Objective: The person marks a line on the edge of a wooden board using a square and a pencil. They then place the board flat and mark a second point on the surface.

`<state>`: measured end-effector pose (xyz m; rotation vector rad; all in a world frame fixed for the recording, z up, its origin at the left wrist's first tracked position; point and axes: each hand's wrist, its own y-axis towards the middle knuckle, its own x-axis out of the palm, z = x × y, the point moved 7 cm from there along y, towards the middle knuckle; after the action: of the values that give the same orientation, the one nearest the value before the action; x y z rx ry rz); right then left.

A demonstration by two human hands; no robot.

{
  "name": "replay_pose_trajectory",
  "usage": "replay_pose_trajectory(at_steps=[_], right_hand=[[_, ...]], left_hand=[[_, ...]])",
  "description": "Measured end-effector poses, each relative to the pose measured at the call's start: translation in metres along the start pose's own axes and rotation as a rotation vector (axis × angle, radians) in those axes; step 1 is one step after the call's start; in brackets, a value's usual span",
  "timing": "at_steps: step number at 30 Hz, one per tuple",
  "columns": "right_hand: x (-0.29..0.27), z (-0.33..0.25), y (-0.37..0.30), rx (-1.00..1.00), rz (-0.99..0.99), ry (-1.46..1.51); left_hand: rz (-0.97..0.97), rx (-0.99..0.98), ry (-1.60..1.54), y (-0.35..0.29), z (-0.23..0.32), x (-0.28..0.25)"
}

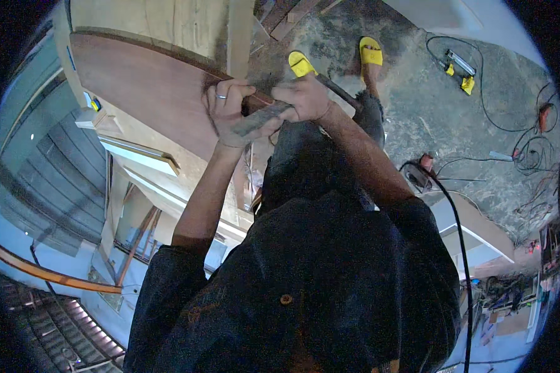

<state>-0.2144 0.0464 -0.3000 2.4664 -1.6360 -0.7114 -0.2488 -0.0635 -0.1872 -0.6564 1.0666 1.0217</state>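
My left hand point(227, 107), with a ring on one finger, is closed with its fingers curled at the edge of a reddish-brown board point(149, 84). My right hand point(308, 97) is a fist beside it, just to the right. Between the two hands runs a grey flat strip point(261, 122), gripped at its right end by my right hand and lying across my left palm; its exact kind does not show. A dark narrow bar point(339, 93) appears beyond my right hand, and I cannot tell whether it is held.
The board lies on a pale wooden work surface point(186, 25) at the left. Yellow sandals point(371, 55) are on feet on the concrete floor. A yellow-and-silver tool point(460, 68) with a cord lies at the right, near tangled cables point(532, 152). A black cable point(457, 230) hangs at my right side.
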Motion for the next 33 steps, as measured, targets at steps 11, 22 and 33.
replay_pose_trajectory(at_steps=[11,22,33], right_hand=[[0.007,-0.001,-0.016,0.212,-0.266,-0.148],[-0.018,-0.039,-0.019,0.633,-0.377,-0.282],[-0.029,-0.038,-0.005,0.744,-0.526,-0.200]], left_hand=[[-0.040,0.044,-0.090,-0.006,-0.002,-0.010],[-0.001,-0.119,-0.254,-0.007,-0.004,-0.027],[0.106,-0.028,-0.207,0.002,-0.008,-0.019]])
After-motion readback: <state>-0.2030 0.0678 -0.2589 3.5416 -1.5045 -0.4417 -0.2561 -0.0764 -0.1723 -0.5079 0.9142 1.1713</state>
